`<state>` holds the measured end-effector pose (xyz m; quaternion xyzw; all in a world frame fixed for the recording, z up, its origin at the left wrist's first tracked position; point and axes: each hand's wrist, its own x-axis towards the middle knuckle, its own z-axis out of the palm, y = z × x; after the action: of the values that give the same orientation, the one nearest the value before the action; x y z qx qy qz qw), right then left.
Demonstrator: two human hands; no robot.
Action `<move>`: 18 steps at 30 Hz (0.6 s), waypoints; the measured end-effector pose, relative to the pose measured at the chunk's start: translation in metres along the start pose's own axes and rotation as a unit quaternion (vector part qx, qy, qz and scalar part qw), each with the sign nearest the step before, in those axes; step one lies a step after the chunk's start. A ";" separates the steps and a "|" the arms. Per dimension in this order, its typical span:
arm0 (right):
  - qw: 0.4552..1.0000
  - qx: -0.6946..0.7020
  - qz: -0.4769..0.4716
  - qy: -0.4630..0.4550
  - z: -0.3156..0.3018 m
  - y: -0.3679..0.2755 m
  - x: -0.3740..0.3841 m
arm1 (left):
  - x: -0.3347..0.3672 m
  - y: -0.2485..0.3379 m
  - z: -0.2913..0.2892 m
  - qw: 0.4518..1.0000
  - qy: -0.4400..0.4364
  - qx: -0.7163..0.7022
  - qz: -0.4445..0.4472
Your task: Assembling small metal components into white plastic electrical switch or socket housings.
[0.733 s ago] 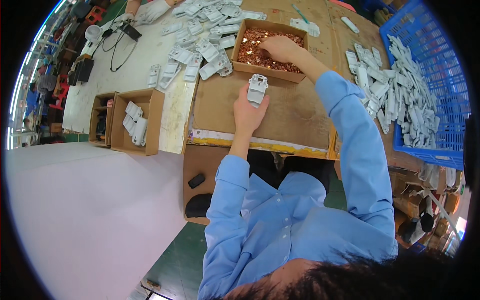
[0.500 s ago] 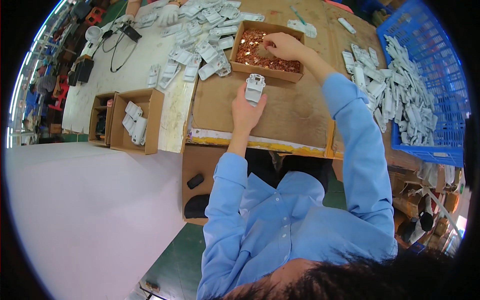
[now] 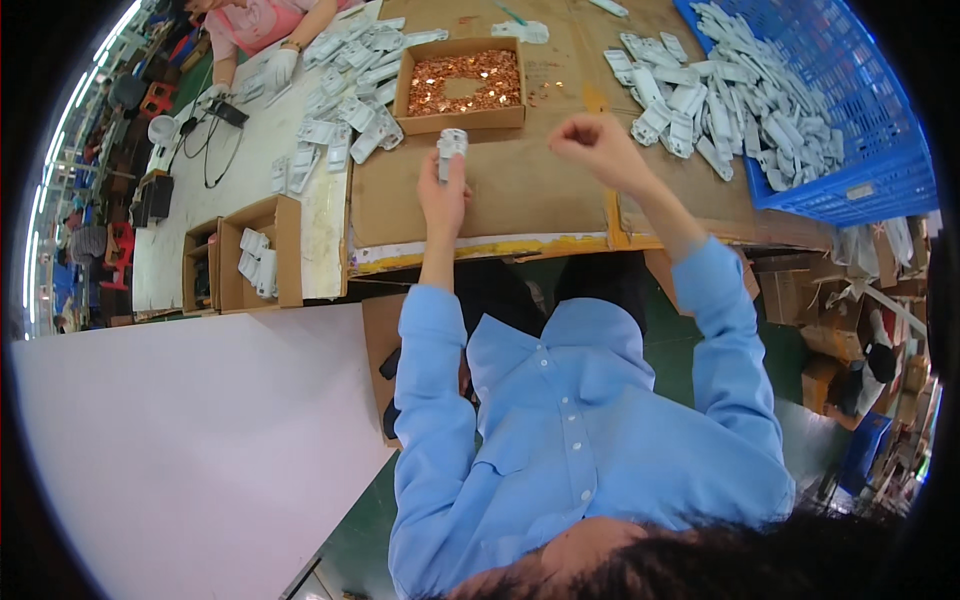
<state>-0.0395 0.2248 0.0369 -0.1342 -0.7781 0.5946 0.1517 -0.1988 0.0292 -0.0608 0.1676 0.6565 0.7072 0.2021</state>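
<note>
My left hand [image 3: 440,202] is closed around a small white plastic housing [image 3: 452,146], which stands up out of the fingers near the front of the cardboard-covered table. To its right my right hand [image 3: 605,152] hovers over the table, the fingers curled together; whatever they may pinch is too small to make out. Just beyond the left hand stands a shallow cardboard box [image 3: 465,122] with many small copper-coloured metal pieces [image 3: 432,82] in it. A few of these pieces lie loose on the table to the right of the box.
White plastic parts [image 3: 350,112] are heaped left of the box. More parts [image 3: 680,100] spill from a blue plastic crate [image 3: 860,170] on the right. Small cardboard boxes [image 3: 290,250] sit at the left. At the far left a co-worker's gloved hand [image 3: 282,70] is over the table.
My right hand has come out of the box of copper pieces and moved right and nearer. My left hand still holds the white housing. The view has shifted, bringing the co-worker further into sight.
</note>
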 end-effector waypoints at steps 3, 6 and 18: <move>0.999 0.011 0.028 0.022 0.004 -0.006 -0.069 | -0.064 0.034 0.033 0.997 -0.063 -0.013 -0.041; 0.997 -0.029 -0.025 0.071 0.017 -0.024 -0.119 | -0.121 0.031 0.059 0.988 -0.119 -0.074 -0.071; 0.978 -0.186 0.016 0.095 0.014 -0.013 -0.188 | -0.207 0.035 0.097 0.939 -0.275 -0.135 -0.158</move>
<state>0.1266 0.1357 0.0314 -0.2284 -0.8550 0.4262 0.1872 0.0261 0.0064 -0.0125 0.2204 0.4916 0.6747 0.5046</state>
